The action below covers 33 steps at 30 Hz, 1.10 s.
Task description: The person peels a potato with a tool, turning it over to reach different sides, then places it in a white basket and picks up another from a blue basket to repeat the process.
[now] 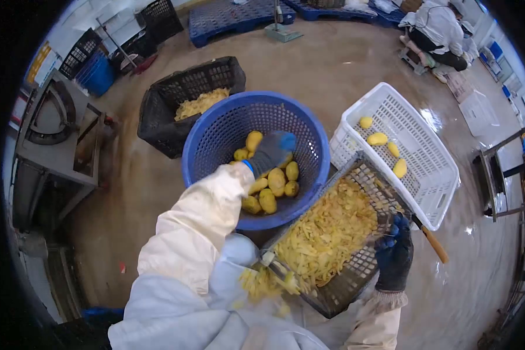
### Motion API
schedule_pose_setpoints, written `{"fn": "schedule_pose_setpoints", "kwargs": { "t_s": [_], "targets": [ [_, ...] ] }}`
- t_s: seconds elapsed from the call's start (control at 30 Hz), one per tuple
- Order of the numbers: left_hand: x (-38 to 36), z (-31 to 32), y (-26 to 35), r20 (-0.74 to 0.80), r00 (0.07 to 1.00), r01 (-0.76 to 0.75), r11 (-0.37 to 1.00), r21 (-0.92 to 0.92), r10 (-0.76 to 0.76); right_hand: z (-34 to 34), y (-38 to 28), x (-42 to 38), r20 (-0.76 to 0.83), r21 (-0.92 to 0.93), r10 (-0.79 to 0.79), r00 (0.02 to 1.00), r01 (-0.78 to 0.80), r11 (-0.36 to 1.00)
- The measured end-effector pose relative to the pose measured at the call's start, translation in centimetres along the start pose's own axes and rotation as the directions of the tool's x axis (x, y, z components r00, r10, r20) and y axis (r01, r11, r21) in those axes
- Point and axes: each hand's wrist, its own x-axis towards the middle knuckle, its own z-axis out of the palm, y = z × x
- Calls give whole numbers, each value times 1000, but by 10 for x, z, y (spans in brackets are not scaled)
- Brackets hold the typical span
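Observation:
My left hand [269, 153], in a dark glove with blue fingertips, reaches over the yellow potatoes [276, 179] inside a blue perforated basket [193, 157]. Motion smears its fingers. Curled at the right side of a dark mesh crate [356, 281] is my gloved right hand [394, 256]; what its fingers hold, if anything, I cannot make out. Peelings [326, 230] are heaped in that crate, and more hang over its near edge by my apron. Close beside the right hand, a wooden tool handle [434, 242] sticks out past the crate's rim.
A white crate [356, 111] with several peeled potatoes [377, 139] stands at the right. Beyond the basket is a black crate [151, 114] holding peelings [203, 103]. A metal machine [52, 146] stands left, blue pallets [233, 20] lie behind, and a person [440, 29] sits far right.

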Motion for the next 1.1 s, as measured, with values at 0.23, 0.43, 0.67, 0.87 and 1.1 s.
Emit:
{"fn": "schedule_pose_setpoints", "kwargs": {
  "t_s": [0.23, 0.43, 0.67, 0.87, 1.1],
  "targets": [
    [-22, 137, -109, 394, 919, -65, 993, 99, 21, -2, 18, 13, -109, -249, 0, 994, -27, 968],
    [-30, 232, -76, 337, 806, -556, 818, 146, 487, 22, 21, 13, -118, -138, 196, 974, -211, 968],
    [-5, 248, -52, 564, 821, 40, 995, 96, -87, 15, 31, 17, -185, -131, 174, 967, -200, 971],
    [-31, 146, -55, 519, 851, 398, 739, -543, -78, 36, 24, 16, -293, -165, 92, 952, -145, 976],
    [-16, 32, 42, 328, 898, 314, -94, -945, -294, 56, 32, -3, 396, -770, -321, 860, 501, 394]
  ]
}}
